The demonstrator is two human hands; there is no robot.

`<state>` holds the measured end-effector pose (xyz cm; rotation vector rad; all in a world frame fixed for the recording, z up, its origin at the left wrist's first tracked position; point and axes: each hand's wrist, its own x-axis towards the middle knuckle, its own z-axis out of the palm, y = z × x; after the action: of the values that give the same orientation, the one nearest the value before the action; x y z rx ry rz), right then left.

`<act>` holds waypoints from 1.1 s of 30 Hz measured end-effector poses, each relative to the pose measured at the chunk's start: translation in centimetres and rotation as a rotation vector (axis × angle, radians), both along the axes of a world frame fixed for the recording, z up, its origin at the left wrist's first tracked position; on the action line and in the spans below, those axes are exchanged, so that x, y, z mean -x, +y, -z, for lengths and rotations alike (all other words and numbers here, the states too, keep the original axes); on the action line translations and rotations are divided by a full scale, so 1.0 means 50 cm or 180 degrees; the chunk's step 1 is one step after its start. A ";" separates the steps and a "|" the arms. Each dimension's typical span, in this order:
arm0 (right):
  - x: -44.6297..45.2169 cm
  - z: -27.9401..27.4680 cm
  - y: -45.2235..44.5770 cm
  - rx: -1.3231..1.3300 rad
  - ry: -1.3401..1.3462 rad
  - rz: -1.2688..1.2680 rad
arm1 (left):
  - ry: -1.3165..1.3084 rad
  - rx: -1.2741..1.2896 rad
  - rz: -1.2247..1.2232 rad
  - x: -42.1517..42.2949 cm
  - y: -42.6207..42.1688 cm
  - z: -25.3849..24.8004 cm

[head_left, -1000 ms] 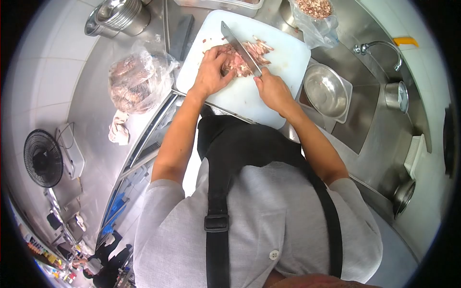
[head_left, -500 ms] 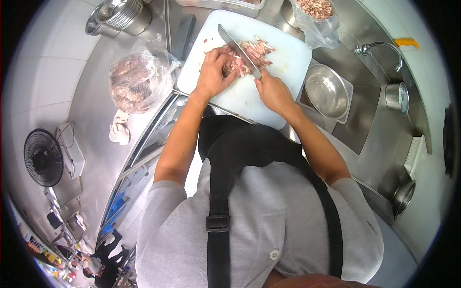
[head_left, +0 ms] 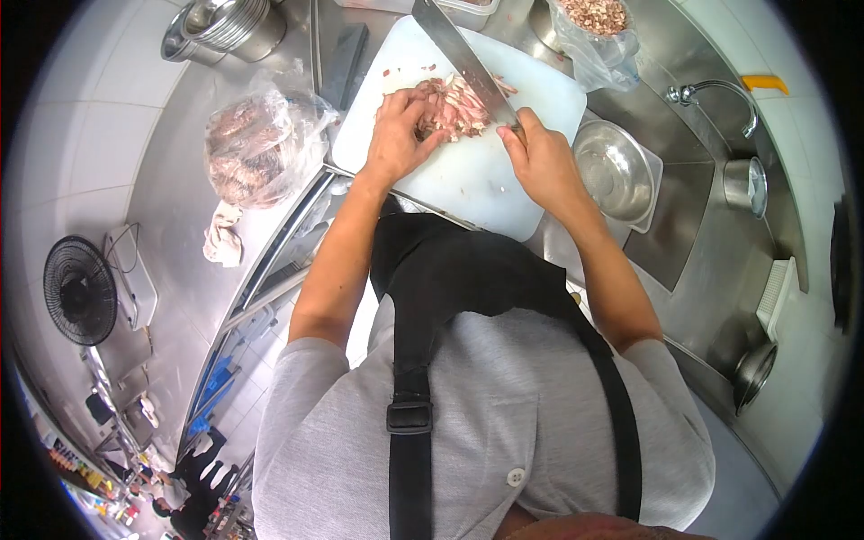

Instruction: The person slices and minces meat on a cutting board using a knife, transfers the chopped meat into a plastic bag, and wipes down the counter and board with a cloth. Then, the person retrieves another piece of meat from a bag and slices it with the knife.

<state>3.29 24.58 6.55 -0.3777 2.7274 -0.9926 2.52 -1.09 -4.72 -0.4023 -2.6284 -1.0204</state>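
two bare hands work at one white cutting board (head_left: pixel 553 85) set on a metal surface (head_left: pixel 171 225). one pile of chopped meat (head_left: pixel 453 110) lies on the board, just right of the left hand (head_left: pixel 396 139), which is half open, cupped with its thumb apart, fingers resting against the pile's left edge. the right hand (head_left: pixel 544 162), to the pile's lower right, is closed around the handle of one broad knife (head_left: pixel 463 58); its blade slants up and left across the pile's right part, and whether it touches the meat cannot be told. around the board are two clear bags: one of meat (head_left: pixel 243 148) to the left, one of small chopped pieces (head_left: pixel 594 18) at the upper right. one wide metal bowl (head_left: pixel 612 171) sits right of the board; one fan (head_left: pixel 76 290) stands at far left
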 end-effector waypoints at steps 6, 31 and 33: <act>0.020 0.170 0.010 -0.0259 0.0012 -0.0212 | 0.0168 0.0236 0.0035 -0.002 0.019 -0.021; 0.006 0.078 -0.032 -0.0229 -0.0285 -0.0159 | 0.0137 -0.0005 -0.0054 -0.001 -0.001 -0.003; -0.005 0.048 -0.038 -0.0143 -0.0192 -0.0074 | 0.0245 -0.0086 -0.0122 -0.001 0.000 -0.006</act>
<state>3.53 22.68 4.17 -0.3649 2.6802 -0.9199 2.59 -1.08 -4.41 -0.3761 -2.5417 -1.0070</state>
